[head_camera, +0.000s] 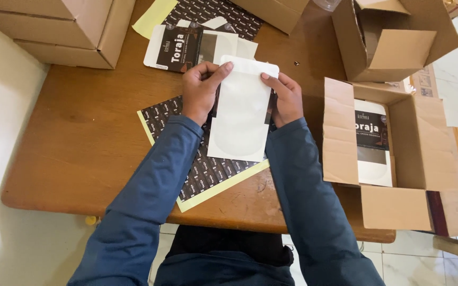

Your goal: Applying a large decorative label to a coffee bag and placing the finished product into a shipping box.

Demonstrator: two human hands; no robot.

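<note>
Wooden and scuffed, the table [80, 132] fills our view from above, ringed by cardboard boxes and stacks of packaging. We hold a white pouch [241, 114] upright over the middle of the table, its blank side toward us, raised just above a dark patterned sticker sheet [208, 169] with a pale yellow backing that lies flat beneath our forearms. Our left hand [200, 90] is closed on the pouch's upper left edge, thumb stretched across the top corner and fingers curled behind; our right hand [284, 98] grips the right edge the same way, thumb on the front near the top. Neither hand is open, and both have hold of the pouch alone. Beyond it, a small pile of similar pouches [197, 47] lies face up, dark labels showing, on another patterned sheet. To our right an open cardboard box [340, 132] already holds a labelled pouch [373, 143] lying flat, and a second open box [393, 39] stands behind it. In our judgement the pouch is best handled with both thumbs kept near the top edge and the panel pulled taut and square, so that it stays smooth and uncreased while we work on it; a light pinch at the edges should keep the white face clean.
</note>
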